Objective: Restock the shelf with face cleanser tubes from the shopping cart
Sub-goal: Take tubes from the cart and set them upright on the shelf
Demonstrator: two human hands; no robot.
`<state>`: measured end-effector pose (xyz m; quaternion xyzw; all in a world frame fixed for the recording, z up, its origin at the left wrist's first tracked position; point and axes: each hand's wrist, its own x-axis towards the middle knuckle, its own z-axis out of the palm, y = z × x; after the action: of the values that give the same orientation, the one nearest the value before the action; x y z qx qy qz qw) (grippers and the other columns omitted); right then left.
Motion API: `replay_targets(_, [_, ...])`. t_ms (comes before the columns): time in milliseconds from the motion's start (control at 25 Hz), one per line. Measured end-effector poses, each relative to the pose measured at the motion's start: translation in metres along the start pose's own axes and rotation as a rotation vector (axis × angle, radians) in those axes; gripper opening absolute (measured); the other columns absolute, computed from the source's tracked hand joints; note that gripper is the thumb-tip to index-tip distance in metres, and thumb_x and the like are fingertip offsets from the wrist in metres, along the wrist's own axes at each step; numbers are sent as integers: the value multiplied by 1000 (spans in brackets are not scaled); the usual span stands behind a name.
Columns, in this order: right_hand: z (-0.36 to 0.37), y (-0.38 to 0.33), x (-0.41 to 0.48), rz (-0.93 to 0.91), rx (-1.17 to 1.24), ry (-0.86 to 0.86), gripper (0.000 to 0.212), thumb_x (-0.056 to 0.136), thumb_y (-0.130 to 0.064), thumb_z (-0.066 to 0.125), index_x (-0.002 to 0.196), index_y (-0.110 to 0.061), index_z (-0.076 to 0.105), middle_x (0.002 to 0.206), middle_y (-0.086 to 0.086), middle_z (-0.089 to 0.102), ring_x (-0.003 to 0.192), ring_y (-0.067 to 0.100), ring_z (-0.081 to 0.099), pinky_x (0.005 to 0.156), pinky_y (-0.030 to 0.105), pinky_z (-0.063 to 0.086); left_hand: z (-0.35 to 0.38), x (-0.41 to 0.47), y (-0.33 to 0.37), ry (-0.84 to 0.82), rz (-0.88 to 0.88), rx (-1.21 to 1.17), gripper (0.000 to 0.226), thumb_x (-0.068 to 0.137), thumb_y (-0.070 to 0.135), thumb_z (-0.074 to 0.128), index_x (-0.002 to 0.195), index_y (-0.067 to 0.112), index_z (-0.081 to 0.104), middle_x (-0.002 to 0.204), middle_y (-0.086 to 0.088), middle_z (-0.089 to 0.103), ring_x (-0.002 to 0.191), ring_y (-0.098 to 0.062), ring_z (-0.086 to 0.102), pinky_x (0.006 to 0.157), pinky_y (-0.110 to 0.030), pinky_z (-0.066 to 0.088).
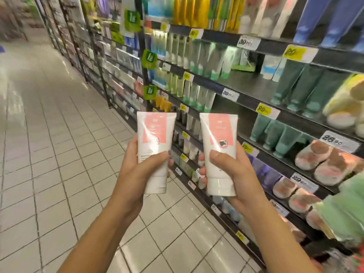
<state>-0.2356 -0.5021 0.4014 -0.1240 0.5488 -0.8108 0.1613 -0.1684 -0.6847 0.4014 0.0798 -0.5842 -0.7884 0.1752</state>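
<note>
A: Left hand is clamped round the lower half of the left tube, thumb across the front. Right hand grips the right tube likewise.
B: Orientation?
A: Both upright, long axis near vertical. Cap end down, crimped end up, pink labels facing the camera.
B: Touching?
A: No, side by side with a gap between.
B: Location?
A: Mid-air over the tiled floor, just beside the shelf on the right. Yellow price tags on its edges. Stock is blurred.
</note>
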Motion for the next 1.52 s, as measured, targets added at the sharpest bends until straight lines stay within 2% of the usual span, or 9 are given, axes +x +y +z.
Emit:
replay_targets(240, [-9, -78, 100, -196, -109, 66, 46, 70, -17, 69, 113, -21, 55, 84, 11, 68, 60, 28, 64, 49, 32, 52, 50, 135, 37, -189, 109, -53, 63, 67, 19, 72, 124, 36, 53, 103, -1, 70, 80, -18, 69, 59, -28, 54])
replay_targets(520, [-8, -162, 195, -478, -204, 199, 41, 68, -16, 67, 107, -20, 55, 80, 11, 68, 57, 24, 65, 48, 32, 52, 123, 270, 86, -480, 245, -113, 64, 69, 18, 69, 129, 28, 49, 98, 0, 71, 78, -20, 71, 59, -26, 55])
replay_targets(680, [-8, -204, 241, -617, -258, 274, 44, 68, -18, 70, 109, -16, 53, 82, 13, 66, 58, 27, 63, 50, 33, 52, 160, 338, 117, -640, 315, -169, 57, 67, 20, 69, 122, 25, 55, 93, -2, 70, 78, -21, 68, 60, -30, 55])
replay_targets(800, [-5, -235, 271, -734, -289, 356, 46, 69, -19, 70, 111, -12, 52, 83, 11, 67, 58, 27, 64, 50, 33, 52, 187, 384, 143, -719, 376, -209, 50, 67, 28, 74, 115, 25, 59, 94, -1, 72, 79, -15, 69, 61, -26, 54])
replay_targets(960, [-3, -274, 298, -877, -324, 485, 47, 71, -24, 68, 111, -4, 54, 75, 7, 67, 61, 23, 66, 54, 33, 55, 227, 431, 170, -821, 393, -252, 55, 70, 41, 70, 118, 16, 56, 106, -8, 71, 93, -21, 69, 76, -37, 55])
replay_targets(1120, [-6, -324, 312, -1018, -393, 581, 37, 72, -24, 68, 106, -13, 59, 82, -2, 71, 71, 13, 68, 60, 28, 55, 274, 459, 195, -928, 437, -298, 63, 74, 47, 68, 129, 23, 46, 109, 3, 71, 97, -13, 69, 71, -25, 56])
replay_targets(1240, [-13, -365, 321, -1092, -457, 624, 29, 77, -20, 69, 104, -23, 59, 94, -3, 72, 85, 14, 69, 67, 26, 55, 308, 472, 217, -939, 528, -285, 70, 74, 52, 67, 132, 25, 40, 109, 7, 69, 95, -7, 69, 69, -23, 57])
replay_targets(1360, [-23, -397, 326, -1100, -542, 683, 28, 83, -18, 69, 108, -25, 56, 104, 1, 70, 93, 17, 69, 72, 33, 58, 337, 485, 233, -888, 577, -215, 53, 79, 47, 65, 124, 29, 45, 109, 9, 66, 91, -5, 68, 69, -23, 57])
replay_targets(1520, [-43, -422, 334, -1093, -690, 785, 22, 81, -17, 72, 96, -26, 60, 95, -5, 70, 80, 4, 69, 65, 19, 56, 370, 498, 238, -815, 616, -178, 35, 85, 31, 66, 116, 23, 51, 102, 8, 65, 89, -2, 63, 62, -14, 53])
